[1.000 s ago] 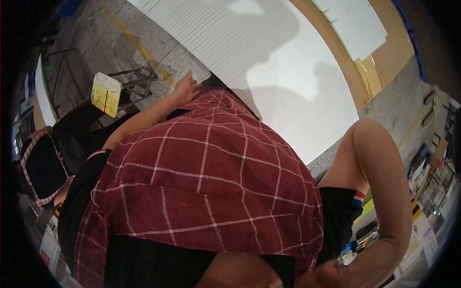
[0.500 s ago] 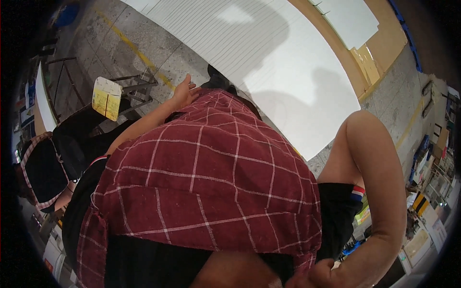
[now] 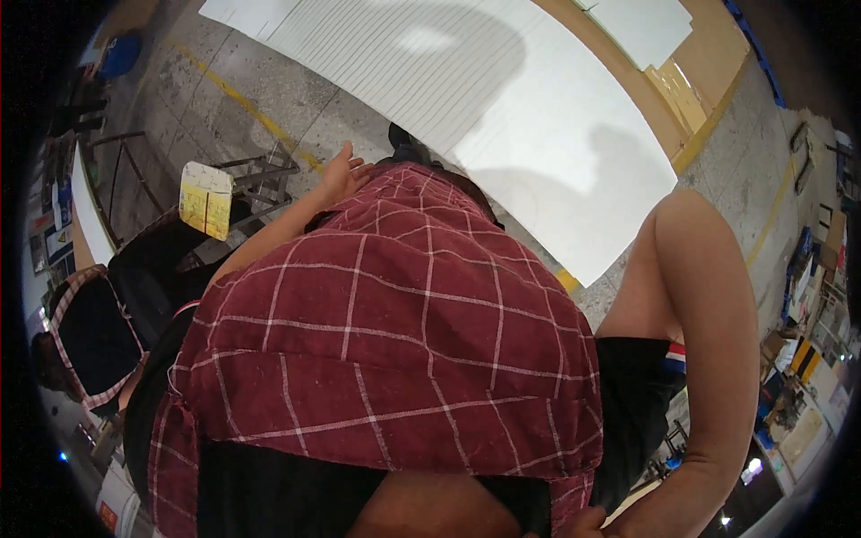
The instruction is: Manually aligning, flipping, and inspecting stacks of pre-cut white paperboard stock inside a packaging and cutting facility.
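Observation:
My left hand [image 3: 344, 176] hangs beside the front of the maroon checked apron [image 3: 386, 296], fingers apart and nothing in them. Beyond it lies a large white sheet [image 3: 574, 215] marked with thin parallel dark lines over its left part; neither hand touches it. My right arm is bent sharply at the elbow. At its end, my right hand [image 3: 587, 523] is up by the apron's shoulder strap [image 3: 571, 491]. The lower picture edge cuts off most of its fingers, so its grip is hidden.
At the left, a stool [image 3: 206, 199] with a worn yellow-and-white seat stands near a person [image 3: 99, 336] in dark clothes and a checked apron. Smaller white boards [image 3: 641, 31] lie on brown board [image 3: 717, 63] at the far right. A yellow line [image 3: 242, 100] crosses the grey floor.
The view has shifted slightly. My right hand has sunk further below the picture's lower edge. My left hand stays about where it was, still spread.

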A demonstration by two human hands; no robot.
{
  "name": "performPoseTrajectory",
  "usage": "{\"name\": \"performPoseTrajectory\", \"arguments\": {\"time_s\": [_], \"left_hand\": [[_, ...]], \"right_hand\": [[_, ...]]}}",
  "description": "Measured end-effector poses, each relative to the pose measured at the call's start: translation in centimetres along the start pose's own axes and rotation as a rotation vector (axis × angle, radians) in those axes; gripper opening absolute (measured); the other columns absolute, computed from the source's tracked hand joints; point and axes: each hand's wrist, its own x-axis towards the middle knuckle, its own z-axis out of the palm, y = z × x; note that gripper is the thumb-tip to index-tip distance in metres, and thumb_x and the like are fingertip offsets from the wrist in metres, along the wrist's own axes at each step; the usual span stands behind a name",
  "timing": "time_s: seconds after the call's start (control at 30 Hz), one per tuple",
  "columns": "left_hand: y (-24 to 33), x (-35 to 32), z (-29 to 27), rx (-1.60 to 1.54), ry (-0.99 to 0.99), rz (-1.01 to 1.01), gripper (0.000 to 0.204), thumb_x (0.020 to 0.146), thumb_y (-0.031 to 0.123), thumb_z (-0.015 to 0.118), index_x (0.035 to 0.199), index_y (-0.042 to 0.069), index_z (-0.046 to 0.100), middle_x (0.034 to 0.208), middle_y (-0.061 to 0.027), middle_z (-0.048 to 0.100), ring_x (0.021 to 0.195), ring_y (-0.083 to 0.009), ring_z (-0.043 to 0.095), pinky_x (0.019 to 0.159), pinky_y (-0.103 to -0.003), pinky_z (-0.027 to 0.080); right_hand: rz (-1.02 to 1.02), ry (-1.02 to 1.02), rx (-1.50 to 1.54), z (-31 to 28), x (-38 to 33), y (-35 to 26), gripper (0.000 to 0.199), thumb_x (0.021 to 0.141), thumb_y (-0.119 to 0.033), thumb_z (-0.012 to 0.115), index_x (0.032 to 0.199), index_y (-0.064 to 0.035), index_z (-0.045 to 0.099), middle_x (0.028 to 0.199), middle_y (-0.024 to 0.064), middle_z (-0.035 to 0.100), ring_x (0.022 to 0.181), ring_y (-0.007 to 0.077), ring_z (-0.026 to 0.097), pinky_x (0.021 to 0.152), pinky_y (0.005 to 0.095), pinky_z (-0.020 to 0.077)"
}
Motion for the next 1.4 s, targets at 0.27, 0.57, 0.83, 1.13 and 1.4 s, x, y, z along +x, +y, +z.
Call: {"name": "performPoseTrajectory", "arguments": {"time_s": [0.27,0.57,0.83,1.13,1.4], "left_hand": [[0.2,0.0,0.5,0.031,-0.011,-0.030,0.069,0.080,0.042,0.038,0.125,0.004,0.001,0.125,-0.0185,0.016,0.108,-0.0296,0.032,0.090,-0.038,0.029],[0.4,1.8,4.5,-0.056,-0.126,-0.138,0.070,0.080,0.042,0.037,0.124,0.000,0.001,0.127,-0.0203,0.009,0.113,-0.0341,0.024,0.093,-0.041,0.022],[-0.1,3.1,9.5,-0.107,-0.245,-0.275,0.068,0.080,0.047,0.031,0.124,0.001,0.006,0.128,-0.0209,0.009,0.116,-0.0364,0.015,0.094,-0.047,0.012],[0.5,2.6,11.6,-0.131,-0.223,-0.209,0.049,0.083,0.040,0.026,0.116,0.004,0.027,0.117,-0.0144,0.031,0.106,-0.0319,0.032,0.088,-0.046,0.025],[1.3,0.5,10.1,-0.011,-0.348,-0.457,0.052,0.071,0.041,0.055,0.102,0.002,0.039,0.095,-0.0108,0.043,0.091,-0.0227,0.042,0.080,-0.035,0.036]], "right_hand": [[-0.010,0.061,0.016,-0.2,-1.8,2.6,0.007,0.073,-0.008,0.049,0.076,-0.0069,0.055,0.059,-0.0016,0.050,0.043,0.0090,0.045,0.037,0.0204,0.0335],[0.279,1.201,0.499,1.5,-3.4,18.2,0.027,0.082,-0.023,0.041,0.076,-0.0018,0.057,0.058,0.0059,0.053,0.043,0.0075,0.045,0.037,0.0186,0.0320],[1.010,1.892,0.994,13.3,-2.2,35.7,0.034,0.076,-0.020,0.049,0.103,-0.0014,0.046,0.085,0.0053,0.051,0.070,0.0116,0.045,0.058,0.0227,0.0386],[0.815,1.949,1.368,11.1,-0.8,35.9,0.029,0.076,-0.021,0.048,0.101,-0.0087,0.040,0.083,0.0002,0.042,0.069,0.0111,0.044,0.060,0.0251,0.0412],[0.683,2.070,1.333,9.1,-1.3,37.5,0.033,0.078,-0.029,0.048,0.103,-0.0080,0.039,0.082,0.0019,0.048,0.075,0.0124,0.048,0.058,0.0236,0.0427]]}}
